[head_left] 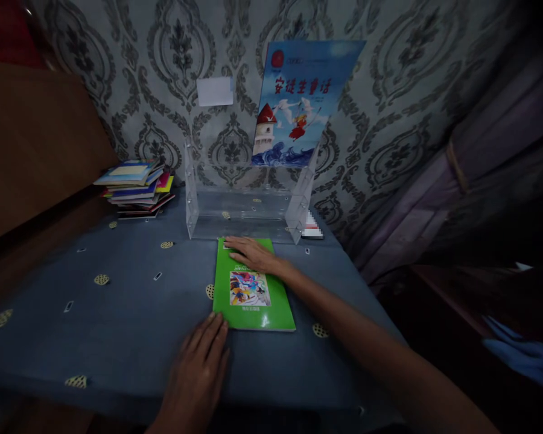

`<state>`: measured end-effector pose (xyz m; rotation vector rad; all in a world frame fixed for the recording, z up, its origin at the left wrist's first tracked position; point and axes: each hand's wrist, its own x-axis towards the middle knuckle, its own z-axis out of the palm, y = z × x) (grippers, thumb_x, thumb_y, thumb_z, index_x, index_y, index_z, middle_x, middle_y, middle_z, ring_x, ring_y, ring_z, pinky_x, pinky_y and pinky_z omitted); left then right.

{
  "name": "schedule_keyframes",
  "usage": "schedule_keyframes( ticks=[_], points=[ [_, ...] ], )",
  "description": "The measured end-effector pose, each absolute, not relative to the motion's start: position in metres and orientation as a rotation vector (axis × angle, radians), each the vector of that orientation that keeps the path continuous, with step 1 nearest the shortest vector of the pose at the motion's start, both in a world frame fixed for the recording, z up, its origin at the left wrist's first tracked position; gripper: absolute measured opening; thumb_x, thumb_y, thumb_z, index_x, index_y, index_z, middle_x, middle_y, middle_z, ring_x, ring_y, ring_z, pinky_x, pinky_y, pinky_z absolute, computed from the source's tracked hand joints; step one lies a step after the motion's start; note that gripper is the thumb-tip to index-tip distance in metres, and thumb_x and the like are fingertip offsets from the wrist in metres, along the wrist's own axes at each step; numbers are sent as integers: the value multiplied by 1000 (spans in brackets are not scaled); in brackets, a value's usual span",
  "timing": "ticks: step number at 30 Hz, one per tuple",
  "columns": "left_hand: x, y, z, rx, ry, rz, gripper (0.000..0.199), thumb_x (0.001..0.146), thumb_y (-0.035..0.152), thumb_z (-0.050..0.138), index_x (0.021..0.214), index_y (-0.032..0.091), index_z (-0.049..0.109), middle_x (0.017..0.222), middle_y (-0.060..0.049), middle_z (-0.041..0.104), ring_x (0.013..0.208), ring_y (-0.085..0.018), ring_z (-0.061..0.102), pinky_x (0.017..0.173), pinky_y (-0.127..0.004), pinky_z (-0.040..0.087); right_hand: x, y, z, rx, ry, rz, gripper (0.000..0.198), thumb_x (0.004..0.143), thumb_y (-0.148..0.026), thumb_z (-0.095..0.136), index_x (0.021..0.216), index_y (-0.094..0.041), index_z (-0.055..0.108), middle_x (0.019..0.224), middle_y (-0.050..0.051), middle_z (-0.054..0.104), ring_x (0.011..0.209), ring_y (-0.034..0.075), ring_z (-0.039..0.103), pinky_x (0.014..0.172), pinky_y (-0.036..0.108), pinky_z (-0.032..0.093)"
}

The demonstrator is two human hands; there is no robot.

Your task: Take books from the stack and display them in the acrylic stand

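- We find the green book (254,288) lying flat on the tabletop (131,325), directly before the person, its printing upside down from the wearer's side.
- We note the right hand (253,254) palm down on the far part of the cover, fingers stretched toward its far left corner, thumb set apart; it presses flat and is clamped on nothing.
- We record the left hand (200,361) at the near left corner of the same book, fingers straight and side by side, fingertips at the corner; the hand lies flat, though its palm side is hidden from us.
- Just beyond the book's far edge we observe a clear stand (239,205).
- At the stand's upper right we see a blue book (304,108), upright, cover facing us.
- Beside the stand's right foot sits a small pixelated item (312,225), which we cannot identify.
- Well to the left we log a stack of books (138,187), unevenly piled.
- Behind, we note patterned wallpaper (131,72) bearing a white card (215,91); a tied curtain (402,175) hangs to the right.
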<state>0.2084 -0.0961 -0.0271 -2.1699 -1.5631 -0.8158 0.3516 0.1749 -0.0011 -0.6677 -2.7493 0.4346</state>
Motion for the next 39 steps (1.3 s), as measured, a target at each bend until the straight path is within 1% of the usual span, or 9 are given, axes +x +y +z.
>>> schedule_keyframes(
  ticks=[9,15,18,21,24,28,31,35,39],
  points=[
    [205,-93,-26,-2218,-1554,-826,35,103,23,37,128,18,62,124,-10,71,110,-23,69,88,-36,60,394,171,-16,-790,-2553,451,41,101,-33,46,140,-23,57,150,11,55,142,24,47,119,53,32],
    [198,-82,-28,-2297,-1619,-783,33,103,30,41,128,22,62,130,-9,68,116,-24,67,94,-41,59,395,167,-22,-868,-2454,468,38,100,-28,47,134,-17,60,147,14,57,141,24,49,121,53,29],
    [190,-68,-28,-2378,-1580,-740,38,104,33,41,135,22,58,141,-11,62,127,-25,61,101,-44,56,395,166,-24,-854,-2383,484,35,99,-27,49,129,-17,64,142,14,62,137,24,53,119,51,34],
    [182,-47,-25,-2503,-1590,-650,45,104,37,40,146,23,48,151,-12,51,139,-24,50,110,-47,48,396,166,-26,-865,-2278,488,32,97,-25,50,121,-15,69,134,16,67,130,24,58,113,47,42],
    [175,-19,-19,-2616,-1674,-529,51,105,42,38,152,22,41,157,-14,43,146,-25,40,115,-48,41,398,166,-29,-897,-2224,474,31,96,-23,50,118,-13,69,130,17,69,127,24,60,111,45,45],
    [172,26,-18,-2664,-1775,-417,61,104,52,35,152,15,40,160,-18,36,150,-28,33,117,-50,35,400,165,-32,-937,-2195,452,32,95,-21,50,119,-15,69,130,15,69,128,24,59,112,45,44],
    [174,59,-23,-2640,-1771,-421,66,102,57,33,152,14,40,160,-19,36,150,-29,32,119,-49,31,403,163,-35,-984,-2171,437,33,95,-21,49,120,-15,68,132,15,67,130,25,57,113,48,42],
    [180,91,-28,-2603,-1759,-437,68,101,59,34,151,12,40,159,-20,38,151,-30,31,120,-51,28,408,158,-39,-1041,-2148,434,36,95,-22,48,124,-11,67,139,20,61,136,27,52,117,49,39],
    [186,106,-20,-2644,-1737,-398,68,101,57,35,151,12,40,159,-20,37,151,-30,31,121,-51,26,413,153,-41,-1086,-2131,460,38,95,-24,49,129,-14,64,145,18,57,142,27,46,120,53,35]
  ],
)
